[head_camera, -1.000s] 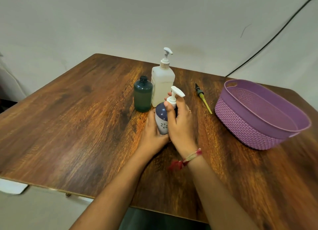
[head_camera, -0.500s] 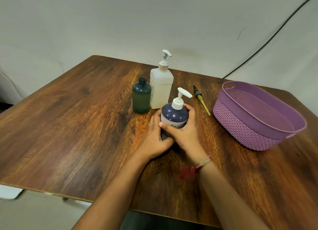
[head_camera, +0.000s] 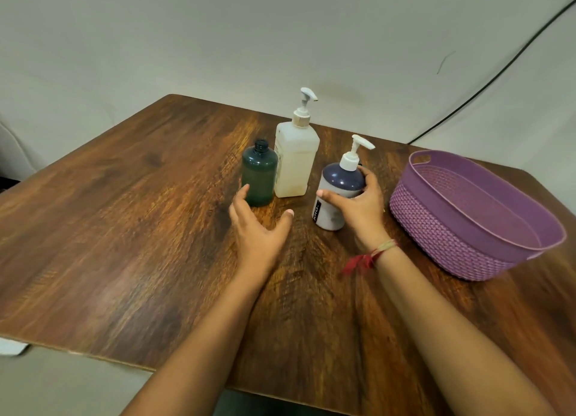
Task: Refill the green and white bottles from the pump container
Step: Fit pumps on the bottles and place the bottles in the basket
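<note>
A wooden table (head_camera: 124, 228) carries three bottles and a basket. The right hand (head_camera: 358, 207) grips the white bottle (head_camera: 338, 194), the one with a dark purple shoulder and a white pump: the thumb lies across its front and the fingers curl round its far right side. This bottle stands on the table, leaning slightly, between the large whitish pump container (head_camera: 296, 163) and the purple woven basket (head_camera: 436, 228), apart from both. A red thread bracelet (head_camera: 364, 259) sits on the right wrist.

The left hand (head_camera: 258, 225) is open and holds nothing, its fingers straight and spread, the thumb out towards the right. It is low over the table just in front of the dark green bottle (head_camera: 259, 174), and one fingertip overlaps the bottle's lower left side; motion blur keeps me from telling whether it touches.

The dark green bottle stands upright with its neck uncapped, just left of the pump container and touching it or nearly so. The pump container also stands upright, its nozzle pointing right, with pale liquid showing through its wall. The basket sits at the right side of the table, well apart from the green bottle. Both forearms reach in from the near edge of the table
</note>
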